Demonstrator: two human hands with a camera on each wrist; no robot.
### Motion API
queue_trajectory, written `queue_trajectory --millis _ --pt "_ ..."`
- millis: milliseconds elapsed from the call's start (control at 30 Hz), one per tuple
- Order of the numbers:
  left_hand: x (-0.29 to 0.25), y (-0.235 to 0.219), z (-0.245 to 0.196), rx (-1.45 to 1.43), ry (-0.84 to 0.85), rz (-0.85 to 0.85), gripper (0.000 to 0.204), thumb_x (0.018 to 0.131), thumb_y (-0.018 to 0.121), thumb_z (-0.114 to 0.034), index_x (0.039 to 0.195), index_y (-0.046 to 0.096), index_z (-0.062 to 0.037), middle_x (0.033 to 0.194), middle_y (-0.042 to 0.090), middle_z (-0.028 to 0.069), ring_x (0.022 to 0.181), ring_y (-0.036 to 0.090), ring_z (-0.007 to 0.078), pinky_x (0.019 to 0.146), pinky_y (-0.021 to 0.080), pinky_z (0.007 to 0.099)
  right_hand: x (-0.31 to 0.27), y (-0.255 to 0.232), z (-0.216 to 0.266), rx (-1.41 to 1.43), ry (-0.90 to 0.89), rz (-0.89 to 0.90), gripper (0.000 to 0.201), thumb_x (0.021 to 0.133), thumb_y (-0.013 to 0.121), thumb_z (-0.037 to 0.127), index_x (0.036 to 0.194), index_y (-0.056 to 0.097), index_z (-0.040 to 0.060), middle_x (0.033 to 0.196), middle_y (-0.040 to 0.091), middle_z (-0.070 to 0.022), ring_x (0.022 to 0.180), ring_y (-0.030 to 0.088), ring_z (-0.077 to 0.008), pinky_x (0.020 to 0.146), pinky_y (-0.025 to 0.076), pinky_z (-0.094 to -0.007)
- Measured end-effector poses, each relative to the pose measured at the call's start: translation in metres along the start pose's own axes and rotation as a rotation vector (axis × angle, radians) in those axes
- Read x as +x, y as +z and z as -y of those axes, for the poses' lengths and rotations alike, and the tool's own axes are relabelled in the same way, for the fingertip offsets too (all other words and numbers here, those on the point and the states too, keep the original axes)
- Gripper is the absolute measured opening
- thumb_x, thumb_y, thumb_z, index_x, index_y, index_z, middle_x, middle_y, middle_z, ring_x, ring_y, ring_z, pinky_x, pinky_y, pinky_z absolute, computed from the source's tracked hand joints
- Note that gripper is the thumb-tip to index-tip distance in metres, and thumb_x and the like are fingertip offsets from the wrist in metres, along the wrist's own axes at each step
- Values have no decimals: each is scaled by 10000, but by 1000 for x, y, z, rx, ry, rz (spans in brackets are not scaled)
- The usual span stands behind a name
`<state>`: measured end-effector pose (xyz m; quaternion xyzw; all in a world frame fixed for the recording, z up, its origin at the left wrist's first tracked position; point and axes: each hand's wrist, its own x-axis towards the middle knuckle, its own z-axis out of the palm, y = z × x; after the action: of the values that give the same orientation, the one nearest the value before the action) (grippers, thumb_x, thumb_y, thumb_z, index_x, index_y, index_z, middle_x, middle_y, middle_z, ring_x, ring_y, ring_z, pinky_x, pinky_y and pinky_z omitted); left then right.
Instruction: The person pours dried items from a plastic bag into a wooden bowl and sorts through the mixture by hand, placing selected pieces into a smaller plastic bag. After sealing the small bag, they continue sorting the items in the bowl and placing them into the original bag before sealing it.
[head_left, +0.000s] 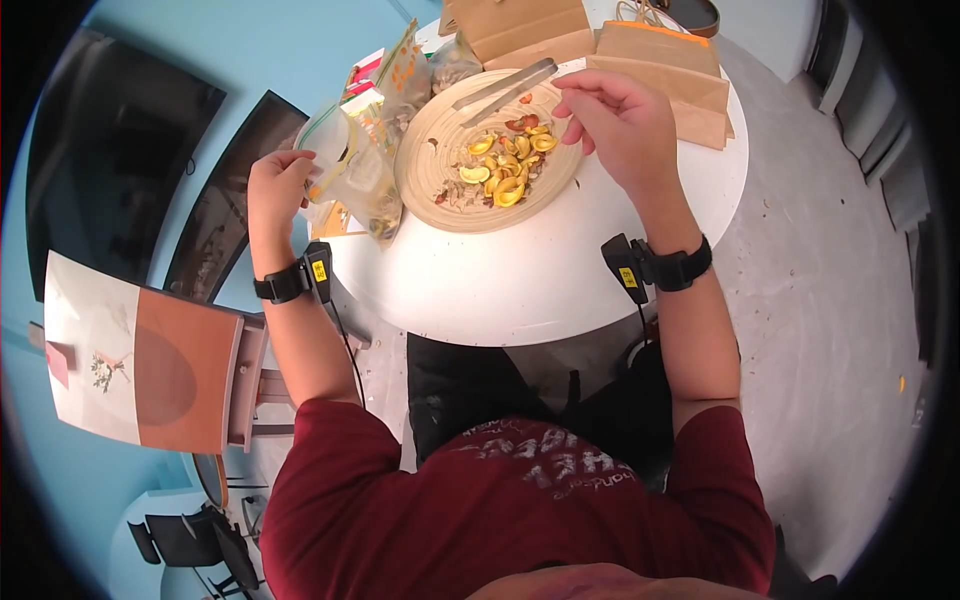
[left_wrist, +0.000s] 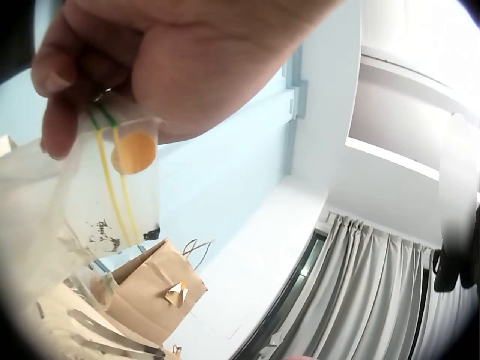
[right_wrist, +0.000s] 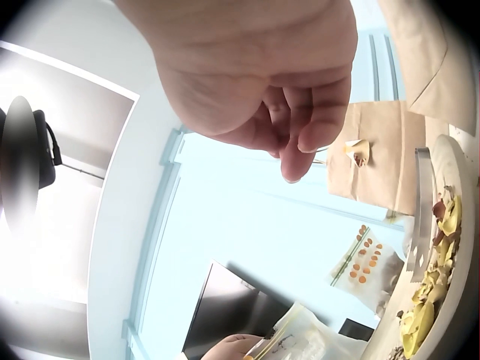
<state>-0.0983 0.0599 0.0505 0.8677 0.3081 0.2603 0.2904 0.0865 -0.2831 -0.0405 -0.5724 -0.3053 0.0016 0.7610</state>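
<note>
My left hand (head_left: 279,190) pinches the top of a clear zip bag (head_left: 352,165). In the left wrist view the bag's green and yellow zip lines (left_wrist: 112,176) and an orange dot show just below the fingers. Some small dark contents sit in the bag's bottom corner. My right hand (head_left: 630,125) hovers over the right side of a round wooden plate (head_left: 425,185), its fingers loosely bent with nothing between them. On the plate lies a heap of yellow shell-shaped dried pieces (head_left: 508,165) with reddish bits. Metal tongs (head_left: 507,92) lie across the plate's far edge.
Another patterned zip bag (head_left: 405,75) stands behind the held one. Brown paper bags (head_left: 660,75) line the back of the round white table (head_left: 480,290). Left of the table are a dark screen (head_left: 120,160) and a small cabinet (head_left: 150,350).
</note>
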Motion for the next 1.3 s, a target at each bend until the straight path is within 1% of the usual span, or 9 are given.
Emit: queue_trajectory --millis 167,267,300,400,500,600,700,900,1300 --pt "-34 5 -32 419 220 -215 246 905 700 -162 1055 753 26 894 761 131 739 704 187 668 548 311 -1 0 7 7 16 -24 180 961 640 48 1088 758 -2 850 749 -70 641 671 -90 537 483 -206" --pt "-63 32 -56 384 797 -431 158 871 697 -100 985 749 -4 971 756 152 883 730 357 809 571 420 -2 0 5 5 20 -23 175 940 653 61 1061 760 -6 835 751 -70 643 685 -101 578 513 -214" --pt "-79 46 -66 321 943 -405 89 855 706 -45 937 724 -14 1028 751 138 926 719 359 832 571 418 -2 1 5 -5 24 -22 175 939 652 58 1060 759 -9 834 750 -72 641 684 -102 579 515 -215" --pt "-114 77 -80 64 876 115 86 843 688 -26 924 700 2 921 727 174 883 709 381 771 562 442 -1 3 2 -2 20 -7 172 939 646 49 1053 756 -16 828 746 -73 640 680 -102 583 520 -217" --pt "-102 108 -55 278 617 349 187 842 716 -69 1004 735 20 961 733 216 840 722 356 740 568 406 -2 3 1 18 22 16 168 935 640 40 1043 754 -21 818 740 -72 643 677 -99 586 525 -218" --pt "-83 129 -33 536 541 292 265 823 730 -132 1029 734 35 950 715 265 851 707 405 738 562 447 -3 3 -1 -11 21 23 168 953 643 52 1066 760 9 829 740 -55 636 662 -80 536 474 -201" --pt "-65 139 -21 568 405 368 293 800 722 -145 1033 735 33 943 701 293 873 697 433 761 560 460 -4 0 -2 -46 19 12 170 961 645 63 1076 765 27 831 740 -44 633 658 -71 508 447 -192" --pt "-53 145 -27 481 356 460 169 796 642 -58 916 722 31 927 710 271 916 685 441 831 550 504 -2 -7 -2 -83 -2 4 169 960 643 64 1072 764 27 832 741 -45 630 660 -70 503 440 -190" --pt "-49 144 -24 358 497 409 110 760 653 1 840 728 7 815 706 224 796 689 416 740 553 464 -4 -6 0 -128 8 14 180 955 629 60 1074 761 29 834 742 -39 634 667 -66 496 441 -189"
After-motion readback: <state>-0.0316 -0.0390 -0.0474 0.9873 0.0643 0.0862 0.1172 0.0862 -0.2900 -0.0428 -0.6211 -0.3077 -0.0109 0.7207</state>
